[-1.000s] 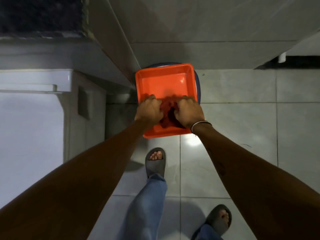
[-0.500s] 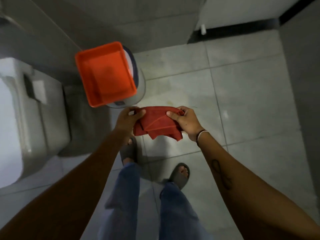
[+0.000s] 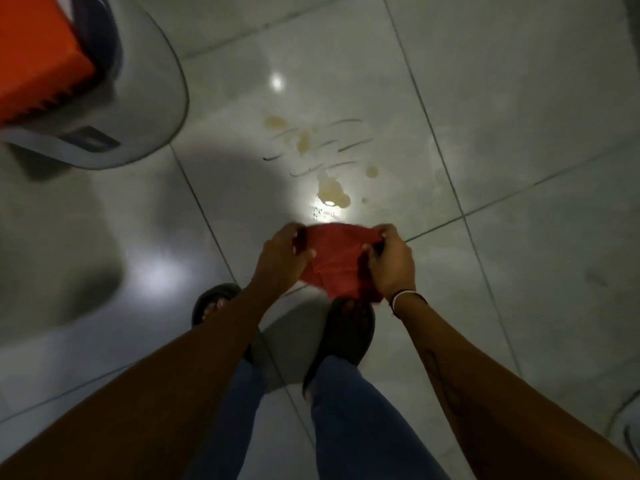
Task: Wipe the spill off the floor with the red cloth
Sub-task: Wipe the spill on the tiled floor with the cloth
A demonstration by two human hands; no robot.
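Observation:
I hold the red cloth (image 3: pixel 334 263) stretched between both hands, above the floor and over my feet. My left hand (image 3: pixel 282 254) pinches its left edge, and my right hand (image 3: pixel 391 261) grips its right edge. The spill (image 3: pixel 330 188) is a scatter of yellowish puddles and thin dark streaks on the pale grey floor tile (image 3: pixel 519 116), just beyond the cloth. The cloth hangs in the air and does not touch the spill.
An orange tub (image 3: pixel 38 60) rests on a grey round bin (image 3: pixel 138 109) at the upper left. My two sandalled feet (image 3: pixel 346 334) stand on the tiles below my hands. A dark shape shows at the lower right edge.
The cloth came out of the orange tub and now hangs between my hands. I have turned right and looked down, so the spill is in view and the tub sits at the upper left.

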